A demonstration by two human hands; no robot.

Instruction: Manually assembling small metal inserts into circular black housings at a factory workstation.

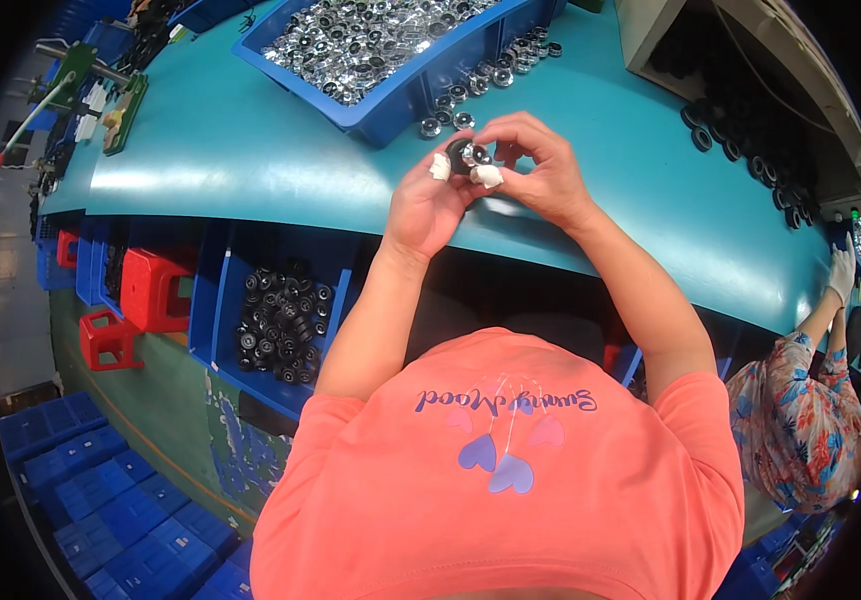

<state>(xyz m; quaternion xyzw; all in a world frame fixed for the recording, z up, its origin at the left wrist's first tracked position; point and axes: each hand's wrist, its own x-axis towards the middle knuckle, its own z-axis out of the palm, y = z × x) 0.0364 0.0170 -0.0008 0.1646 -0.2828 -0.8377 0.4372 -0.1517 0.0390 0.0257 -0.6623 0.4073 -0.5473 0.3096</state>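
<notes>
Above the table's near edge, my left hand (pixel 422 212) is closed on a small black wheel (pixel 457 152). My right hand (pixel 547 178) pinches a shiny chrome wheel cap (pixel 473 156) with a dark centre, held against the wheel. Whether the cap sits inside the wheel or only touches it, I cannot tell. White coverings wrap both thumb tips. Just beyond my fingers, several loose chrome caps (pixel 464 121) lie along a blue bin (pixel 375 122), which is heaped with more of the same.
Black wheels (pixel 730 148) lie on the teal table (pixel 220 150) at right, beside a shelf. A green hand press (pixel 75 75) stands far left. Below the table are a blue bin of black wheels (pixel 280 325) and red stools (pixel 155 290). At right, a co-worker's gloved hand (pixel 840 272) shows.
</notes>
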